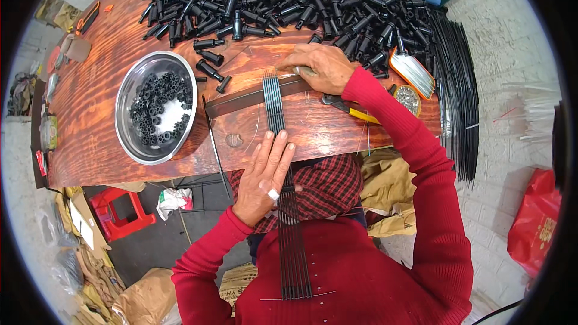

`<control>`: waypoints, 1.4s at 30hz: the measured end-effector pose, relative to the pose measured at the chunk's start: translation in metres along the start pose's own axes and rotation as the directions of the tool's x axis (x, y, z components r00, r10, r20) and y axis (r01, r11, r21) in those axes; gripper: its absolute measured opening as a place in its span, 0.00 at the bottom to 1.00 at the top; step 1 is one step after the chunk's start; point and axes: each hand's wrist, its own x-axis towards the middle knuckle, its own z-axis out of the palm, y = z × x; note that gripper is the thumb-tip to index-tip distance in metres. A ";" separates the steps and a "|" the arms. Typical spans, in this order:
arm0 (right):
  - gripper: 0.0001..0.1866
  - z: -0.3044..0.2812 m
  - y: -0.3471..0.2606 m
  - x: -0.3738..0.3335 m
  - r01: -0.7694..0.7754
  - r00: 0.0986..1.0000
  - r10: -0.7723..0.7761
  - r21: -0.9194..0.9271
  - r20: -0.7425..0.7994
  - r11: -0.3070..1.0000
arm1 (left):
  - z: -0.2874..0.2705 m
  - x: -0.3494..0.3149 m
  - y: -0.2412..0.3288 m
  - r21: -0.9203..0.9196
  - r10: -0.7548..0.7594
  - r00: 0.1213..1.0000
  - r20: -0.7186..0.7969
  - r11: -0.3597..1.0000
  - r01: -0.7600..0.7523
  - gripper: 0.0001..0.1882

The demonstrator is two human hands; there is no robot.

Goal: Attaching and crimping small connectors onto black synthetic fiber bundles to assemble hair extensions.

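Note:
A row of thin black rods (289,253), lying side by side, runs from the table down over my lap and chest. My left hand (263,174) lies on the row at the table's front edge, fingers stretched out flat, with white tape round one finger. Beyond it, the rods' far ends cross a dark flat bar (232,104). At those ends is my right hand (319,68), its fingers bent and drawn together beside the bar; whatever they pinch is too small to make out. A thin wire crosses the rods' lower end.
Black tubular parts (271,0) heap up at the back. A steel bowl (123,135) of small black rings stands left. Yellow-handled pliers (361,115), a dish of small metal pieces (407,101) and an orange-rimmed tray (415,75) lie right, near long black rods (460,102).

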 end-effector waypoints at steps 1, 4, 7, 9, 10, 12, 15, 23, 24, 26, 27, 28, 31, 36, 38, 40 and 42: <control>0.14 -0.001 -0.001 0.000 -0.001 1.000 0.001 0.003 0.003 1.000 | 0.002 0.000 -0.001 0.000 -0.001 1.000 -0.002 1.000 0.001 0.44; 0.15 -0.003 -0.001 -0.001 -0.057 0.997 0.054 0.052 0.045 0.997 | 0.002 0.000 -0.001 -0.008 -0.009 1.000 0.005 1.000 0.009 0.44; 0.15 -0.001 0.000 -0.003 -0.038 0.998 0.036 0.022 0.049 0.999 | 0.000 0.000 0.000 -0.005 -0.010 1.000 0.014 1.000 0.010 0.43; 0.16 -0.001 -0.003 -0.004 -0.036 0.998 0.035 0.028 0.043 0.999 | 0.000 0.000 0.000 0.007 -0.009 1.000 0.019 1.000 0.008 0.43; 0.16 -0.001 -0.003 -0.004 -0.036 0.999 0.035 0.028 0.042 0.999 | 0.000 0.000 0.001 0.010 -0.005 1.000 0.014 1.000 0.005 0.42; 0.16 -0.001 -0.002 -0.003 -0.058 0.997 0.055 0.044 0.061 0.997 | 0.000 0.001 0.001 0.014 -0.001 1.000 0.011 1.000 0.001 0.42; 0.17 0.000 0.000 -0.004 -0.051 0.998 0.049 0.044 0.046 0.998 | -0.001 0.002 0.002 0.011 0.000 1.000 -0.004 1.000 0.000 0.42; 0.16 -0.002 -0.001 -0.003 -0.065 0.995 0.062 0.031 0.074 0.997 | 0.000 0.002 0.001 0.011 -0.005 1.000 0.002 1.000 0.005 0.41; 0.16 -0.002 -0.002 -0.003 -0.071 0.995 0.068 0.037 0.074 0.997 | 0.000 0.001 0.001 0.010 -0.005 1.000 0.002 1.000 0.005 0.41; 0.16 -0.001 -0.003 -0.003 -0.072 0.995 0.069 0.046 0.072 0.996 | 0.000 0.001 0.001 0.007 -0.011 1.000 0.006 1.000 0.010 0.41; 0.15 -0.001 -0.003 -0.002 -0.073 0.995 0.069 0.055 0.069 0.996 | -0.001 0.001 0.001 0.007 -0.010 1.000 0.007 1.000 0.010 0.41; 0.15 0.000 -0.002 -0.002 -0.073 0.995 0.069 0.055 0.069 0.996 | -0.001 0.001 0.001 -0.004 -0.014 1.000 0.009 1.000 0.014 0.41; 0.14 0.002 0.000 0.000 -0.062 0.996 0.057 0.073 0.062 0.995 | 0.000 0.001 0.001 -0.015 -0.016 1.000 0.010 1.000 0.017 0.41; 0.11 0.007 0.004 0.001 -0.072 0.997 0.071 0.075 0.020 0.995 | 0.000 0.001 0.001 0.002 -0.008 1.000 0.005 1.000 0.008 0.41; 0.10 0.004 0.001 0.004 -0.047 0.999 0.047 0.029 0.003 0.998 | -0.001 0.002 0.001 -0.019 -0.012 1.000 0.000 1.000 0.012 0.41; 0.10 0.003 0.001 0.005 -0.023 1.000 0.023 -0.019 -0.014 1.000 | -0.001 0.001 0.001 -0.017 -0.015 1.000 0.002 1.000 0.015 0.41; 0.09 0.002 0.002 0.007 0.046 0.998 -0.049 -0.067 -0.035 0.997 | 0.000 0.001 0.001 -0.015 -0.016 1.000 0.004 1.000 0.016 0.41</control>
